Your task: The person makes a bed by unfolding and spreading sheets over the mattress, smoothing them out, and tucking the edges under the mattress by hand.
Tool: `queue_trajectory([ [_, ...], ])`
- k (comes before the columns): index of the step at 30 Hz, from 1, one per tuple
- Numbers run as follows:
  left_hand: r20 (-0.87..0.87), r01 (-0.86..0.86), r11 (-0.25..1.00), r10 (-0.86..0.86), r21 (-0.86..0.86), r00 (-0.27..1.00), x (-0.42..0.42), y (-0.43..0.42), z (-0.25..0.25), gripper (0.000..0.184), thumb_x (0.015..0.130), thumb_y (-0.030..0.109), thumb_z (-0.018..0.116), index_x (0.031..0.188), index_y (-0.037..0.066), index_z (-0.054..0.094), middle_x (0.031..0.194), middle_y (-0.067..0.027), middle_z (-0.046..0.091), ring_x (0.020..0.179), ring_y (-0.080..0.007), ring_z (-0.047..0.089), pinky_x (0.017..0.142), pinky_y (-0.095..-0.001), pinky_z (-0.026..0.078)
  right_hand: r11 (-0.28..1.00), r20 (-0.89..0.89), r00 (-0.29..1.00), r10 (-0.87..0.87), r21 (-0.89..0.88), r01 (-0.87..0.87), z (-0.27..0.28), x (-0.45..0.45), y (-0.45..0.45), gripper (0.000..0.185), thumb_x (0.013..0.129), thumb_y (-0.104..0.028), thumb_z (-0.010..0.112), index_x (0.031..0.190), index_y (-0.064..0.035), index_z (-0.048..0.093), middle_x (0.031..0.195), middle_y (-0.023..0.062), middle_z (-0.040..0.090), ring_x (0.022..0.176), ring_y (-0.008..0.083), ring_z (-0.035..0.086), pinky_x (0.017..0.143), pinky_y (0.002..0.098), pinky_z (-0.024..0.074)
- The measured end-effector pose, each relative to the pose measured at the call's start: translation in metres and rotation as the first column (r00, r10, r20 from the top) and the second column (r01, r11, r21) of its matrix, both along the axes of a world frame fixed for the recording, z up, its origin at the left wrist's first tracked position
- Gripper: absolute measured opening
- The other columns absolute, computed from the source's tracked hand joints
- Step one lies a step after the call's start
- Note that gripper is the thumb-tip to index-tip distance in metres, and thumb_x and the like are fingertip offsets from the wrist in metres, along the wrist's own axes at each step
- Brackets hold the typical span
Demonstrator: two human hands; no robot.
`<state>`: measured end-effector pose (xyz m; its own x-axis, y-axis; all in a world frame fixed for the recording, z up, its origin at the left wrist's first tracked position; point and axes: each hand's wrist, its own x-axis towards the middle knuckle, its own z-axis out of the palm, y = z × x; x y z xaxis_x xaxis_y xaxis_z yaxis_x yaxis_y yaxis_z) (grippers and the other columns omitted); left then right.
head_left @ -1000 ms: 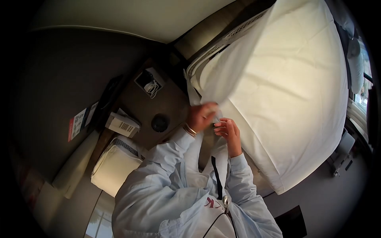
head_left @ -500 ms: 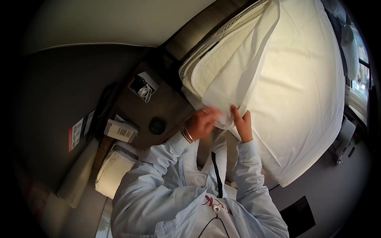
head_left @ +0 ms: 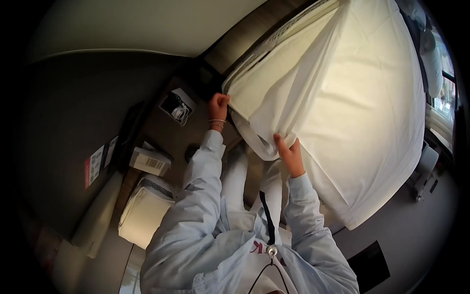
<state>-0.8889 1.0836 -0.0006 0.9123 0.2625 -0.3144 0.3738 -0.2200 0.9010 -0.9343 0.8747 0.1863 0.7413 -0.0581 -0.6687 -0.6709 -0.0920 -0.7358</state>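
A white bed sheet (head_left: 362, 122) covers most of the mattress (head_left: 264, 81), whose cream top shows at the upper left. At the mattress corner, my left hand (head_left: 218, 106) is closed with the fingers curled in, gripping the sheet's edge. My right hand (head_left: 291, 155) pinches gathered sheet between thumb and fingers at the near side of the bed. Between the two hands the sheet's edge hangs in a loose loop, with folds running up from my right hand.
Left of the bed, a dark nightstand (head_left: 203, 130) holds an open box with a white cable (head_left: 179, 111) and a white box (head_left: 149, 161). A cream cushion-like item (head_left: 144, 210) lies lower left. A window (head_left: 445, 100) is at right.
My left hand has moved up and left from beside my right hand to the mattress corner, drawing the sheet's edge along. My right hand has shifted only slightly and keeps its pinch.
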Motion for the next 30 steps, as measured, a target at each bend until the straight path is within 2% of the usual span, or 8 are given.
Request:
queue_trajectory([
  [4, 0.108, -0.271, 0.92, 0.25, 0.284, 0.962, -0.008, 0.032, -0.014, 0.018, 0.075, 0.006, 0.059, 0.067, 0.004, 0.043, 0.057, -0.0012, 0.037, 0.054, -0.0082, 0.035, 0.055, -0.0216, 0.036, 0.999, 0.065, 0.998, -0.026, -0.019, 0.028, -0.004, 0.003, 0.009, 0.022, 0.08, -0.019, 0.054, 0.08, 0.0035, 0.055, 0.064, -0.0012, 0.052, 0.059, 0.0064, 0.044, 0.051, 0.0231, 0.0362],
  [8, 0.102, 0.011, 0.99, 0.003, -0.141, 0.995, -0.001, 0.021, 0.07, 0.006, 0.074, 0.002, 0.051, 0.078, 0.006, 0.05, 0.069, -0.0032, 0.048, 0.064, -0.0137, 0.047, 0.064, -0.0244, 0.04, 0.998, 0.0, 0.999, -0.054, 0.042, 0.054, -0.013, 0.007, 0.021, 0.022, 0.08, -0.017, 0.053, 0.085, 0.0041, 0.055, 0.068, 0.0001, 0.054, 0.063, 0.0074, 0.047, 0.056, 0.0234, 0.039],
  [13, 0.282, 0.549, 0.82, -0.571, 0.16, 0.771, -0.047, -0.025, 0.101, 0.024, 0.07, 0.0, 0.049, 0.094, 0.005, 0.049, 0.092, -0.0086, 0.053, 0.091, -0.0176, 0.048, 0.078, -0.0284, 0.036, 0.977, 0.135, 0.991, 0.02, 0.205, -0.048, -0.022, 0.028, 0.048, 0.019, 0.078, -0.009, 0.049, 0.09, 0.0046, 0.053, 0.076, 0.0057, 0.057, 0.071, 0.0098, 0.052, 0.064, 0.0242, 0.0417],
  [16, 0.299, 0.15, 0.989, -0.143, -0.002, 0.944, -0.07, -0.033, 0.09, 0.028, 0.065, 0.003, 0.052, 0.093, 0.004, 0.05, 0.09, -0.0122, 0.055, 0.088, -0.0207, 0.052, 0.075, -0.031, 0.04, 0.955, 0.143, 0.989, 0.034, 0.287, -0.074, -0.018, 0.045, 0.064, 0.019, 0.078, -0.006, 0.046, 0.093, 0.0037, 0.05, 0.078, 0.0066, 0.057, 0.072, 0.0125, 0.055, 0.066, 0.0259, 0.044],
  [18, -0.116, 0.059, 0.995, -0.068, -0.075, 0.991, -0.058, -0.006, 0.068, 0.031, 0.064, 0.009, 0.055, 0.093, 0.0, 0.052, 0.087, -0.0147, 0.057, 0.083, -0.0249, 0.056, 0.072, -0.0327, 0.043, 0.92, 0.21, 0.954, 0.215, 0.283, -0.27, -0.021, 0.045, 0.065, 0.027, 0.079, -0.001, 0.043, 0.106, 0.0013, 0.045, 0.094, 0.0063, 0.054, 0.081, 0.0123, 0.054, 0.072, 0.0236, 0.0422],
  [21, 0.168, -0.314, 0.913, 0.277, 0.259, 0.946, -0.007, 0.037, 0.025, 0.035, 0.072, 0.022, 0.06, 0.095, -0.004, 0.054, 0.083, -0.0167, 0.06, 0.075, -0.0222, 0.058, 0.067, -0.0307, 0.044, 0.822, 0.154, 0.975, 0.163, 0.524, -0.22, -0.004, 0.043, 0.073, 0.034, 0.077, 0.0, 0.041, 0.111, -0.0041, 0.044, 0.101, 0.0074, 0.053, 0.087, 0.0137, 0.053, 0.078, 0.0248, 0.0401],
  [24, -0.095, -0.011, 0.904, 0.057, 0.428, 0.994, 0.034, 0.078, 0.004, 0.035, 0.071, 0.026, 0.065, 0.086, -0.003, 0.053, 0.068, -0.0113, 0.056, 0.062, -0.019, 0.053, 0.064, -0.0286, 0.043, 0.824, 0.033, 0.989, 0.146, 0.549, -0.14, -0.037, 0.008, 0.063, 0.037, 0.075, 0.001, 0.04, 0.11, -0.0046, 0.045, 0.099, 0.007, 0.054, 0.084, 0.0143, 0.054, 0.076, 0.0252, 0.0412],
  [30, 0.312, 0.162, 0.868, -0.335, 0.469, 0.889, 0.046, 0.04, 0.015, 0.029, 0.072, 0.026, 0.064, 0.084, 0.005, 0.049, 0.083, -0.0108, 0.051, 0.076, -0.0258, 0.05, 0.065, -0.0352, 0.04, 0.926, -0.365, 0.931, 0.01, 0.354, 0.129, -0.123, -0.099, 0.001, 0.033, 0.078, -0.007, 0.043, 0.111, -0.0063, 0.046, 0.094, 0.0066, 0.056, 0.079, 0.0149, 0.055, 0.07, 0.0268, 0.0444],
])
